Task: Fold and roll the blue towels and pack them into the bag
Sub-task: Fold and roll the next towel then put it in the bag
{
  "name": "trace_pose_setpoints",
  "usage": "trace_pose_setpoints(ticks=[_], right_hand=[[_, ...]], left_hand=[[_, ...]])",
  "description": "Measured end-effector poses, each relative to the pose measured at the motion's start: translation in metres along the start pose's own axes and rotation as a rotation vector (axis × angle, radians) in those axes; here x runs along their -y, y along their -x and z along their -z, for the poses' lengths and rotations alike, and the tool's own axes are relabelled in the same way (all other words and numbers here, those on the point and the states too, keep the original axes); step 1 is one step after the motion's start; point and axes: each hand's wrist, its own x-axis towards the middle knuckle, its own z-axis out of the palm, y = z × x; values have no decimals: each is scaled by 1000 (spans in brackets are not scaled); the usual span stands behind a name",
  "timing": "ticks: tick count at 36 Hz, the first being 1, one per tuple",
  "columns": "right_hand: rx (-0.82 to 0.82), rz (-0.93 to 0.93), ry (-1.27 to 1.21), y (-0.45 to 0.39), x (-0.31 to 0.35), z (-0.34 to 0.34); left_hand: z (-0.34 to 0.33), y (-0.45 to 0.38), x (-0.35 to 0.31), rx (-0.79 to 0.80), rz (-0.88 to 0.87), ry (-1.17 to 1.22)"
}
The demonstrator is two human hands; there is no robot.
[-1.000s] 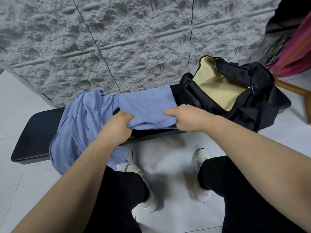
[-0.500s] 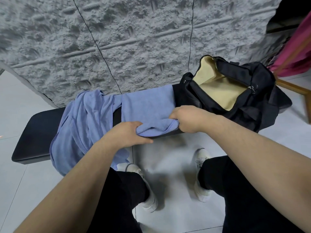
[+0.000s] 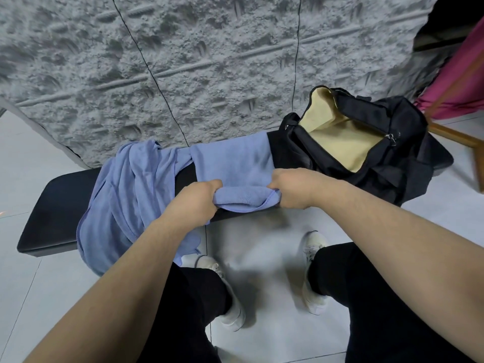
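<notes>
Rolled further since before, folded towel (image 3: 237, 163) gripped by both hands

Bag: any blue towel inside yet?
No: the open bag shows only tan lining; both blue towels lie on the bench.

A rough grey textured wall (image 3: 209, 61), crossed by thin dark seams, rose behind a long black padded worktop (image 3: 55, 205). Pale grey floor tiles (image 3: 262, 284) lay below it. At the far right stood a wooden frame (image 3: 455, 137) draped with magenta fabric (image 3: 461, 95).
</notes>
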Motion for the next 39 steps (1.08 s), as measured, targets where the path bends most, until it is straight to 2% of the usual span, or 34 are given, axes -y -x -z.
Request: trace_pose_setpoints(ticks=[3, 6, 11, 17, 23, 29, 34, 39], right_hand=[[-32, 30, 19, -1, 1, 4], [-32, 40, -68, 2, 5, 8], [52, -32, -146, 13, 14, 15], [44, -22, -338, 22, 13, 19], [-70, -25, -514, 15, 6, 10], [-121, -70, -678, 9, 5, 7], [-213, -101, -652, 0, 6, 5], [-213, -123, -640, -5, 5, 4]], left_hand=[[-1, 1, 1, 48, 8, 64], [0, 5, 2, 85, 28, 90], [1, 7, 4, 103, 34, 142], [2, 9, 4, 85, 36, 222], [3, 11, 9, 2, 56, 500], [5, 8, 16, 22, 109, 605], [5, 2, 15, -120, 115, 577], [5, -2, 17, -229, 137, 582]])
